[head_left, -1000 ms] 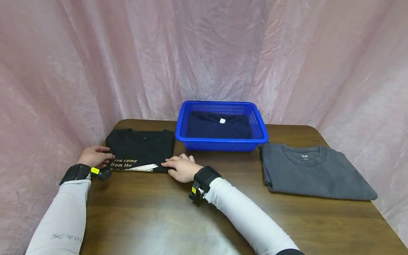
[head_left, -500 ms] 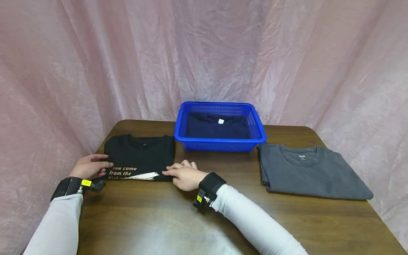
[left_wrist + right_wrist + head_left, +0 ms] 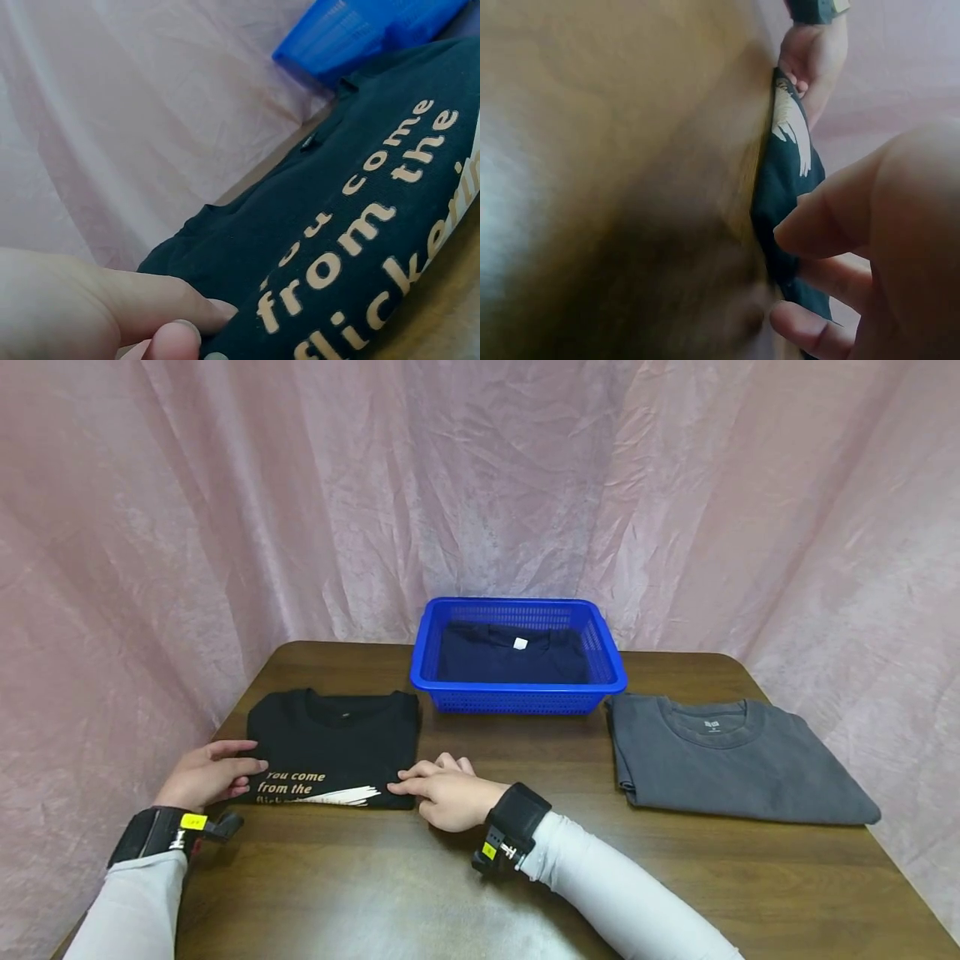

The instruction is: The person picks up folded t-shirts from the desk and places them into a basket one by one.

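Note:
A folded black T-shirt [image 3: 330, 746] with gold lettering and a white brushstroke print lies on the left of the table. My left hand [image 3: 202, 774] is at its left edge, and in the left wrist view the thumb and fingertips [image 3: 217, 309] come together on the cloth beside the lettering. Opposite it, my right hand [image 3: 453, 793] holds the right edge near the front corner. There the right wrist view has one digit lying over the cloth while other fingers [image 3: 810, 330] curl beside the edge.
Behind, at the middle, stands a blue plastic basket [image 3: 517, 700] with a folded navy shirt [image 3: 510, 664] inside. A folded grey T-shirt [image 3: 742, 777] lies on the right of the wooden table [image 3: 360, 893]. Pink curtains [image 3: 510, 477] hang around the back and sides.
Both hands have drawn the black T-shirt toward me and slightly to the right, away from the table's back edge. The basket and grey T-shirt stay in place.

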A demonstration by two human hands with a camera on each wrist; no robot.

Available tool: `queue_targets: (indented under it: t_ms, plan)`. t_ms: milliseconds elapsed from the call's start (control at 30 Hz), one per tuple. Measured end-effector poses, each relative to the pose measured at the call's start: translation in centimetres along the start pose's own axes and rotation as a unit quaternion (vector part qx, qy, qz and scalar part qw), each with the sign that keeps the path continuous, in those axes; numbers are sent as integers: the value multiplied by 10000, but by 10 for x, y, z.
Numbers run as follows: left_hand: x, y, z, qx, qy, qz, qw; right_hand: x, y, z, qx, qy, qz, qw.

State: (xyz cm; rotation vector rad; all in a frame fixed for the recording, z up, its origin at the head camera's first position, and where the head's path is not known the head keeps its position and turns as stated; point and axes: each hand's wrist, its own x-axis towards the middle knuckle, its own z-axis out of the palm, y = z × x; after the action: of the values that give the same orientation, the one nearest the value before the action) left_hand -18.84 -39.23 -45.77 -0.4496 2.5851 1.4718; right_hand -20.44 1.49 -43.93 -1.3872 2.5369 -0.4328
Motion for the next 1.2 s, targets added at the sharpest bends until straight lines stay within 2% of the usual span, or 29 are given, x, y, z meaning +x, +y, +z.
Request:
queue_targets:
  t_ms: [233,467,633,833,1200]
  plan:
    - [-18,-1,2,-348,-137,-130,9992,-13,-3,-1,126,-128,-166,9997]
    - [-33,-2,3,-478,-242,-115,9985,-23,-7,-3,403,-378,-230,9982]
    - [-43,-5,2,-554,-337,-157,9978,-29,-12,-1,380,-505,-289,9976]
    - [-54,-8,3,-567,-466,-255,9970,-36,-19,-1,431,-622,-427,9962]
    - [-73,-12,6,-445,-577,-199,9971,-47,-29,2,426,-791,-584,9942]
